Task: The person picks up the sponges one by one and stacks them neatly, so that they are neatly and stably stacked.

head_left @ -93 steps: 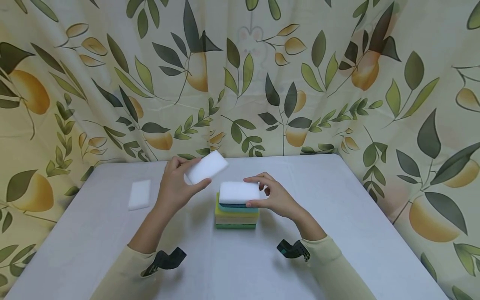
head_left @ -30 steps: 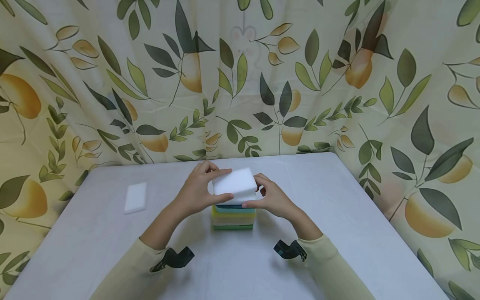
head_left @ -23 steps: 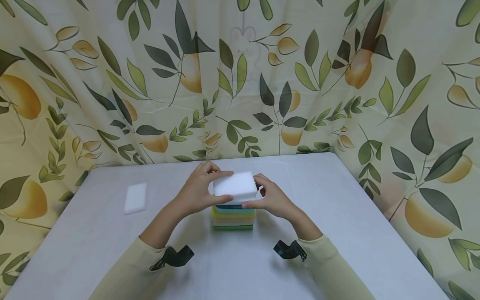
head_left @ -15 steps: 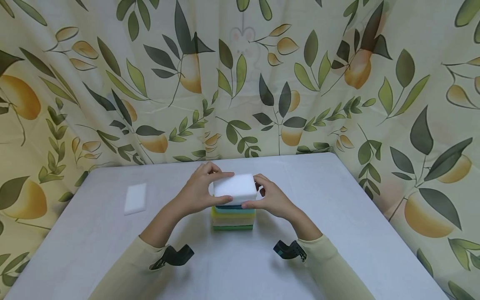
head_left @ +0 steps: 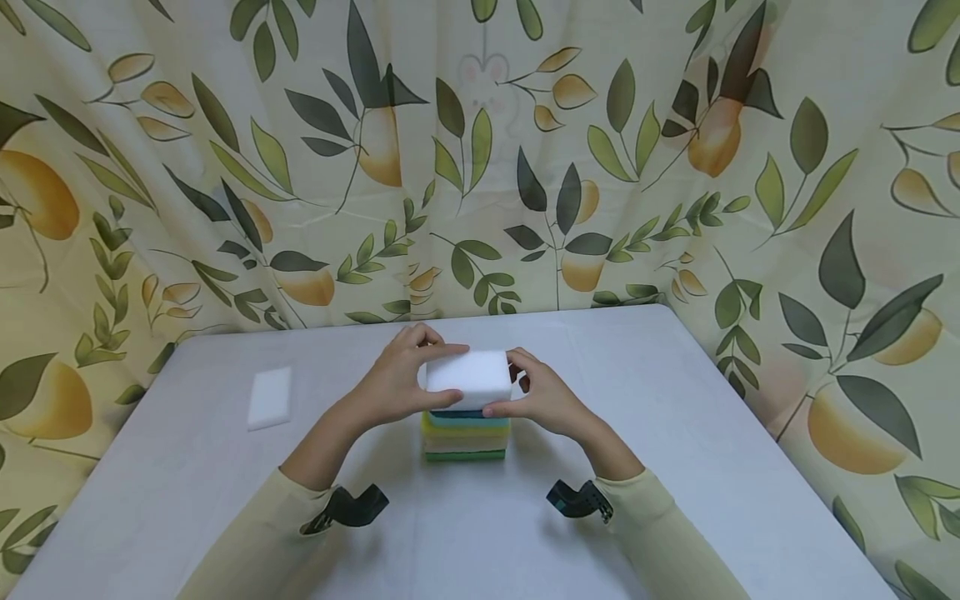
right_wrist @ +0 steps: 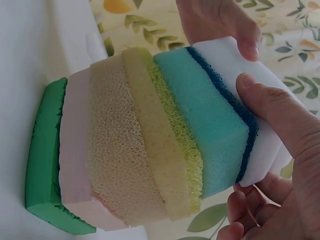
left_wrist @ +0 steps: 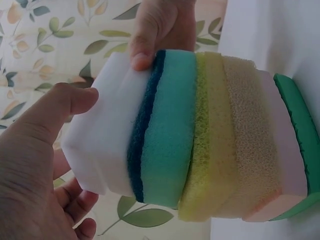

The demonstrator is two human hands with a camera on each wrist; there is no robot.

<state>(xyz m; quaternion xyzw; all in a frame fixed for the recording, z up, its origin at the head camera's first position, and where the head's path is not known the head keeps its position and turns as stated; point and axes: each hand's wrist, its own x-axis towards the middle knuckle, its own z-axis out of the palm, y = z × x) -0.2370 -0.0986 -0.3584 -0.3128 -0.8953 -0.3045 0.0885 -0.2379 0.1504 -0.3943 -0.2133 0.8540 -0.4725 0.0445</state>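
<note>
A stack of sponges (head_left: pixel 465 433) stands upright in the middle of the table, two white ones at its top. My left hand (head_left: pixel 393 375) holds the upper white sponge (head_left: pixel 476 371) by its left end, thumb in front and fingers behind. From the right, my right hand (head_left: pixel 551 396) grips the lower white sponge, its thumb (right_wrist: pixel 265 100) low on the white near the dark blue scrub layer. Below come a teal sponge (left_wrist: pixel 170 125), a yellow one (left_wrist: pixel 215 145), a tan porous one (right_wrist: pixel 117 135), a pale pink one (right_wrist: pixel 75 150) and a green layer (right_wrist: pixel 45 155) at the table.
Another white sponge (head_left: pixel 270 398) lies flat on the left of the white-covered table (head_left: pixel 465 533). A curtain (head_left: pixel 480 167) printed with fruit and leaves hangs behind the table's far edge. Black wrist cameras sit on both sleeves.
My left hand has brought its white sponge from the left, tilted in the air, down flat over the white one on the stack. My right hand has stayed at the stack's right end.
</note>
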